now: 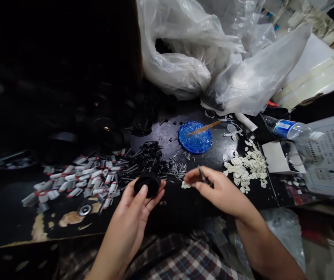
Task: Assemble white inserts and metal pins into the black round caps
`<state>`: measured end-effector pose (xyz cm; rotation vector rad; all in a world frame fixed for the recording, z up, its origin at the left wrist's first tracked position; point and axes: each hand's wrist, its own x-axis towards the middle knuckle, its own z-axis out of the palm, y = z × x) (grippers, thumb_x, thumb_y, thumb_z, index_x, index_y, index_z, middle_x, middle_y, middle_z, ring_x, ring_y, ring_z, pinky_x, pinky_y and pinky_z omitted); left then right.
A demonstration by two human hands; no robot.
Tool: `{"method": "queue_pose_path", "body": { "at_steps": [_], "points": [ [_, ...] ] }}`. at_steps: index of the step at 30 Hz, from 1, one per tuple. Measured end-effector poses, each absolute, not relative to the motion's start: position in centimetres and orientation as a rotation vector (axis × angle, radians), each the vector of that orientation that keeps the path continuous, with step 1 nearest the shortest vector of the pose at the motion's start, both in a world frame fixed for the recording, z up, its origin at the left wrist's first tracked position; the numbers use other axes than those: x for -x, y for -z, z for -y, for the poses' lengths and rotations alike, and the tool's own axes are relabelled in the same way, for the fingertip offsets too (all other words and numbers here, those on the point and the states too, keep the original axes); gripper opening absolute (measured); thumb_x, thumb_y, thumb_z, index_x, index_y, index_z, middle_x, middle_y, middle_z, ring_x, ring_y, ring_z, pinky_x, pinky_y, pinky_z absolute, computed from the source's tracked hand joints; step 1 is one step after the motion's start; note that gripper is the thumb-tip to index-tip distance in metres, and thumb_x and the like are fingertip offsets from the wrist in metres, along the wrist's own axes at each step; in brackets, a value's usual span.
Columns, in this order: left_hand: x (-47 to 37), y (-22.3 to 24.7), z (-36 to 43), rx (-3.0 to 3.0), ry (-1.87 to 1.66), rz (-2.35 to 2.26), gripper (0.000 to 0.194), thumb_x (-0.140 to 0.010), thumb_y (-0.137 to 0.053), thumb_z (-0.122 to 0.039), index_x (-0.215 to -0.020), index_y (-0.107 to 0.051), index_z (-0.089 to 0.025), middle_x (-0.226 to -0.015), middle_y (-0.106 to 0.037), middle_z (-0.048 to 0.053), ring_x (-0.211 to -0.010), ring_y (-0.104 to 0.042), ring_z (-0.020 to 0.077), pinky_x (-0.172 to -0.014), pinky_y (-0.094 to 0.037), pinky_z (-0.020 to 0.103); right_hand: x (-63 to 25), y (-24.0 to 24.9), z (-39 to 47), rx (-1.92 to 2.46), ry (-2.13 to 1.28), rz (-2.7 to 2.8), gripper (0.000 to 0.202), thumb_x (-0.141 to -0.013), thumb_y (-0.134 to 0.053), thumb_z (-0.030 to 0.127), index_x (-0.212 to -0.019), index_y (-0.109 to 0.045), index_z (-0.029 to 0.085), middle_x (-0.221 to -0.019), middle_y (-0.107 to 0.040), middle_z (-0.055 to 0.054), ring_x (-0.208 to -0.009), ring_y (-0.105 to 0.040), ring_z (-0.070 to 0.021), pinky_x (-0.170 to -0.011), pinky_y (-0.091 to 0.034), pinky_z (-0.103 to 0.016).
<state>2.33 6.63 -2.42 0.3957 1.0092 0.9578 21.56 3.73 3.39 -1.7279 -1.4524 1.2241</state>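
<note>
My left hand (137,210) is closed around a round black plastic part (147,184), a hollow cup shape with its opening tilted up toward me. My thumb presses on its near rim. To the right, my right hand (216,190) is curled above the table edge with a slim dark metal tool (203,175) held in it; its exact kind is partly hidden by the fingers. Just below those fingertips is a small pale flat piece (185,185); I cannot tell whether it is touched. Behind the hands lie a pile of black screws (148,159) and small grey pointed pieces (178,168).
Grey-white cylinders with red ends (88,177) are heaped at left, near a metal ring (85,210). A blue lid of gel (195,144) holds a brown stick (206,127). Cream flat pieces (247,165), a small white box (275,157), a bottle (292,129) and plastic bags (181,74) surround the work area.
</note>
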Motion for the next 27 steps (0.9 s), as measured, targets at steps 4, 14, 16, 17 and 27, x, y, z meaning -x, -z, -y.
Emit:
{"method": "queue_pose_path", "body": {
  "at_steps": [4,14,16,17,27],
  "points": [
    [-2.3,2.3,-6.3,-0.462,-0.923,-1.037,0.030,-0.080,-0.071,-0.035,-0.105,-0.064,-0.021,-0.100,-0.073,0.009,-0.091,-0.070,0.0246,-0.083,-0.057,0.036,-22.5,-2.6,-3.0,1.733,-1.310,1.486,0.027,-0.083,-0.048,0.008,-0.102,-0.064,0.019,-0.102,-0.069,-0.003,-0.097,-0.065,-0.0158,-0.090,-0.051,-0.033],
    [-1.1,2.4,-5.1,-0.412,-0.909,-1.095,0.027,-0.079,-0.073,-0.033,-0.103,-0.067,-0.022,-0.102,-0.072,0.006,-0.083,-0.069,0.0201,-0.076,-0.059,0.030,-19.4,-1.8,-4.9,1.937,-0.652,2.119,0.012,-0.092,-0.051,0.018,-0.088,-0.062,0.016,-0.087,-0.066,-0.005,-0.081,-0.060,-0.0189,-0.074,-0.040,-0.032],
    [-1.1,2.3,-5.0,-0.409,-0.912,-1.077,0.027,-0.080,-0.072,-0.032,-0.104,-0.067,-0.022,-0.101,-0.072,0.006,-0.083,-0.069,0.0197,-0.076,-0.058,0.030,-18.4,-1.5,-5.4,1.971,-0.466,2.306,0.015,-0.094,-0.049,0.019,-0.086,-0.062,0.015,-0.086,-0.066,-0.007,-0.077,-0.059,-0.0206,-0.074,-0.037,-0.035],
    [-1.0,2.3,-5.0,-0.411,-0.913,-1.065,0.026,-0.080,-0.072,-0.032,-0.104,-0.067,-0.022,-0.100,-0.073,0.006,-0.082,-0.069,0.0193,-0.076,-0.058,0.030,-18.0,-1.3,-5.6,1.981,-0.396,2.368,0.016,-0.094,-0.048,0.019,-0.086,-0.061,0.014,-0.085,-0.066,-0.008,-0.076,-0.059,-0.0209,-0.074,-0.036,-0.035],
    [-1.2,1.5,-5.1,-0.235,-0.891,-0.943,0.020,-0.084,-0.068,-0.030,-0.102,-0.066,-0.022,-0.105,-0.073,0.008,-0.098,-0.069,0.0266,-0.086,-0.057,0.043,-17.5,-1.9,-5.6,1.807,-0.789,1.939,0.007,-0.085,-0.059,0.020,-0.078,-0.059,0.018,-0.074,-0.064,0.002,-0.068,-0.055,-0.0132,-0.071,-0.034,-0.029]
  ]
}}
